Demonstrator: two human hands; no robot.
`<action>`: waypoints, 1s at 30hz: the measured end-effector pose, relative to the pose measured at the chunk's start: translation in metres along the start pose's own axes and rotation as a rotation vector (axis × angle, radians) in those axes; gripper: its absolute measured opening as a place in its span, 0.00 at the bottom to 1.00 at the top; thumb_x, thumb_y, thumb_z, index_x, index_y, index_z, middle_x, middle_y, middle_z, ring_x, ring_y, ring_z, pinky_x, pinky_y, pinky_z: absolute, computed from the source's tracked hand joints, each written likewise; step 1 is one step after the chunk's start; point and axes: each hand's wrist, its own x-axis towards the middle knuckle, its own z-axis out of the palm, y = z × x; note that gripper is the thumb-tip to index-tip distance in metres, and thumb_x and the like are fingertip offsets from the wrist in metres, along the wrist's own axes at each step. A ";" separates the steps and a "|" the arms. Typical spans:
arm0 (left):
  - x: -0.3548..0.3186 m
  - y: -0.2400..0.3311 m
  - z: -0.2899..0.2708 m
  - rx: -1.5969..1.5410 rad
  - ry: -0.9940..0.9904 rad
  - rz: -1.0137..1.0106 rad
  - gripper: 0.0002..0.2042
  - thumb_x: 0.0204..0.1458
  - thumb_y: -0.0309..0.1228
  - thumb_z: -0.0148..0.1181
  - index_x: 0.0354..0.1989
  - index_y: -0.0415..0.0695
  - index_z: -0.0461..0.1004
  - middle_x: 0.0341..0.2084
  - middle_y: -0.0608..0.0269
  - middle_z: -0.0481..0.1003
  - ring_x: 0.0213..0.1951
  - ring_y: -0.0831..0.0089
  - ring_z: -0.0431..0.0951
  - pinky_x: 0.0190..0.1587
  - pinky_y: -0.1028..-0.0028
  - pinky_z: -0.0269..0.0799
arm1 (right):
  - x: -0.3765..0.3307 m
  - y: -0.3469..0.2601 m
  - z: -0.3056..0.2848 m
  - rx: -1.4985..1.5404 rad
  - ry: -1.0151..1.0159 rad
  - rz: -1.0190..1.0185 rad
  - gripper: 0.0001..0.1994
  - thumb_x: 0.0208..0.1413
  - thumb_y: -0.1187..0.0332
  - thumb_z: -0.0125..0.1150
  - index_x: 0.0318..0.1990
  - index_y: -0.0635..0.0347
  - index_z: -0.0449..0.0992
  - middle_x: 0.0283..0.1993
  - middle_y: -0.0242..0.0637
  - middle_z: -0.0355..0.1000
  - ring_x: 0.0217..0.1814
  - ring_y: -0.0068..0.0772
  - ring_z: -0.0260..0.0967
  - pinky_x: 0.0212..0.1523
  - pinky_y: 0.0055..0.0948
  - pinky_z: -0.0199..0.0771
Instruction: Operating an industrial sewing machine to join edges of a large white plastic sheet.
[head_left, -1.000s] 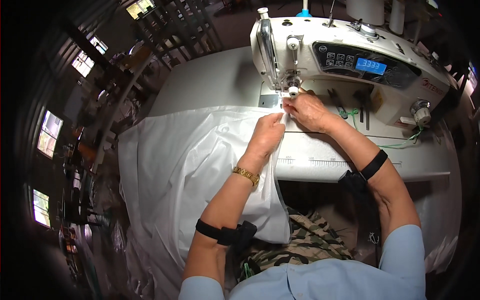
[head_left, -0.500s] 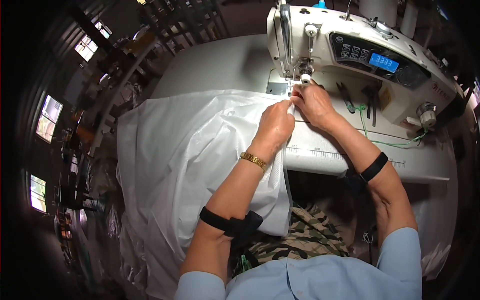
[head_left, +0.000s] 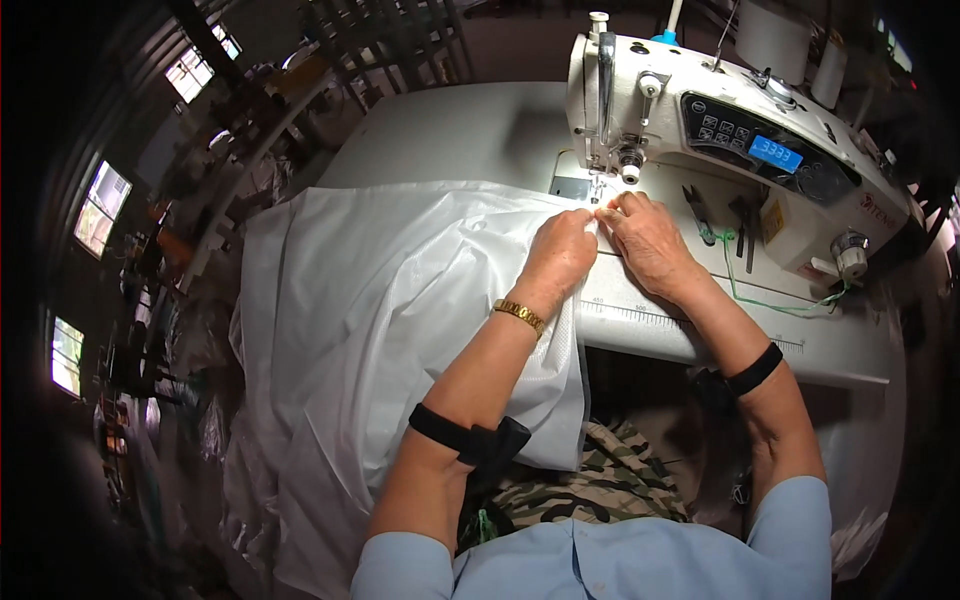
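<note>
As my left hand (head_left: 562, 255) grips the white sheet (head_left: 340, 280) draped over the counter (head_left: 450, 130), my right hand (head_left: 648, 240) pinches its edge just before the presser foot (head_left: 597, 192); one slip this close could nip me, and the sheet's hanging weight could drag that edge crooked!

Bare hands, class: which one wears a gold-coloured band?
The left hand: a gold-coloured linked metal band circles its wrist, while the right hand has a bare wrist.
</note>
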 end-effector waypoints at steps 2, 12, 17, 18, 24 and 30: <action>-0.002 0.004 -0.001 0.130 -0.023 0.018 0.13 0.53 0.27 0.52 0.43 0.36 0.78 0.32 0.42 0.79 0.40 0.50 0.80 0.48 0.57 0.73 | 0.002 -0.004 -0.001 -0.024 -0.012 0.012 0.12 0.58 0.70 0.54 0.47 0.58 0.78 0.44 0.41 0.72 0.50 0.44 0.69 0.48 0.43 0.69; -0.013 -0.009 -0.008 0.499 0.054 0.340 0.12 0.56 0.29 0.56 0.47 0.42 0.75 0.40 0.57 0.73 0.46 0.58 0.74 0.49 0.60 0.70 | 0.012 -0.018 0.003 -0.197 -0.106 0.112 0.09 0.58 0.69 0.55 0.42 0.59 0.78 0.47 0.43 0.73 0.52 0.43 0.70 0.46 0.41 0.70; -0.008 -0.011 -0.007 0.408 0.031 0.324 0.10 0.56 0.29 0.55 0.45 0.42 0.75 0.40 0.55 0.73 0.45 0.56 0.76 0.49 0.58 0.74 | 0.010 -0.014 0.006 -0.115 -0.016 0.109 0.08 0.58 0.70 0.55 0.40 0.61 0.79 0.47 0.45 0.74 0.51 0.45 0.71 0.48 0.42 0.70; -0.008 -0.011 -0.006 0.408 0.026 0.320 0.10 0.56 0.29 0.55 0.45 0.42 0.75 0.40 0.55 0.73 0.45 0.56 0.76 0.49 0.58 0.74 | 0.009 -0.013 0.007 -0.049 0.007 0.129 0.08 0.57 0.71 0.54 0.39 0.62 0.79 0.46 0.45 0.75 0.51 0.45 0.71 0.50 0.42 0.70; -0.004 -0.009 -0.004 0.402 0.056 0.299 0.09 0.57 0.30 0.53 0.43 0.42 0.75 0.40 0.54 0.73 0.45 0.56 0.77 0.48 0.58 0.75 | 0.010 -0.010 0.011 -0.089 0.073 0.070 0.08 0.56 0.71 0.55 0.37 0.65 0.79 0.43 0.46 0.75 0.48 0.46 0.72 0.49 0.43 0.71; 0.001 -0.011 -0.002 0.437 0.054 0.311 0.08 0.58 0.29 0.51 0.40 0.41 0.75 0.40 0.53 0.73 0.45 0.56 0.77 0.48 0.58 0.75 | 0.010 -0.007 0.014 -0.085 0.044 0.114 0.08 0.55 0.71 0.56 0.35 0.64 0.79 0.41 0.45 0.75 0.48 0.46 0.72 0.50 0.44 0.71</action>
